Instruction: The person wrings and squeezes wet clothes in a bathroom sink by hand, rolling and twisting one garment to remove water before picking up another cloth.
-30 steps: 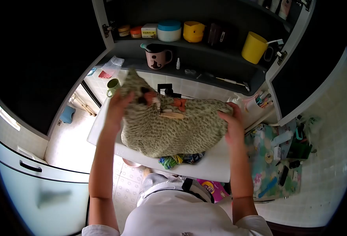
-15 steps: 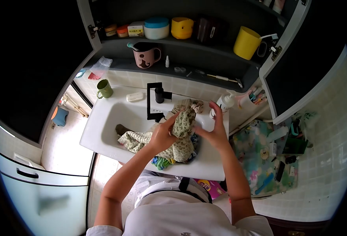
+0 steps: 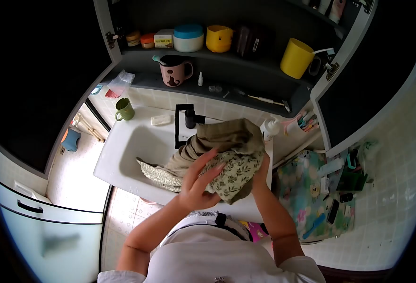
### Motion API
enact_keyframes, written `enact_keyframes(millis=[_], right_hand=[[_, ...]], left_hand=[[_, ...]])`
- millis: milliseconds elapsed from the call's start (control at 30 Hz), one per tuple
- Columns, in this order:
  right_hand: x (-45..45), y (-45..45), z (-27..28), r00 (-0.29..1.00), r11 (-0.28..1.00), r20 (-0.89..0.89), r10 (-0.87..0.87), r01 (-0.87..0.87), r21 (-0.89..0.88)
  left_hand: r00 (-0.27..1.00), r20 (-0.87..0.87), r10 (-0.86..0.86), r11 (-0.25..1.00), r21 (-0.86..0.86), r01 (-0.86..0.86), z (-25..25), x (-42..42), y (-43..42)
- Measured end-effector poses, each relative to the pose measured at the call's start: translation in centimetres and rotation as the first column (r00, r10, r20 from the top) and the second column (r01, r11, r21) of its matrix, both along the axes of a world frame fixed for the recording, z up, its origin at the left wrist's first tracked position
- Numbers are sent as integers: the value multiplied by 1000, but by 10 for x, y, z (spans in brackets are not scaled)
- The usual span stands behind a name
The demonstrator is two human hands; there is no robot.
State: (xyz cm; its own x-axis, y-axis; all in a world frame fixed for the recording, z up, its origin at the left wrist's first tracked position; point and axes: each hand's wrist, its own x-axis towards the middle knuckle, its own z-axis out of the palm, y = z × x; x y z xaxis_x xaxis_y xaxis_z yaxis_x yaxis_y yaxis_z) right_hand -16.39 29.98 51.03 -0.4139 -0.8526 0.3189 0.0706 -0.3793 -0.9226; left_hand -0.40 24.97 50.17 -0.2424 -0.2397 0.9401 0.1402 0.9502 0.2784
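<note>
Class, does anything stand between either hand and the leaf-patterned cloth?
Nothing visible does. The left hand lies against the leaf-patterned cloth; the right hand is partly hidden behind it, so its full contact cannot be seen.

From my remote post, I see hard glare bleaching the floor (image 3: 73, 162) at nine o'clock, while the cabinet door (image 3: 43, 80) at ten o'clock sinks to near-black. Soft shadows fill the folds of the leaf-print garment (image 3: 236, 170). Wide-angle distortion bows the edges; bluish fringing borders the frosted panel (image 3: 52, 231) at eight o'clock.
</note>
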Motion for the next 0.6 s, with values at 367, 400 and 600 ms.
enact_keyframes(millis=[367,400,600], right_hand=[[-7,26,6,962,947,-18,273,-266,183],[-15,30,7,942,920,-38,333,-315,234],[-46,71,-11,600,994,-800,1,87,66]], left_hand=[[845,291,-448,602,797,45,-67,-21,-25],[835,41,-549,371,907,199,-75,-26,-26],[727,149,-671,485,829,278,-72,-40,-49]])
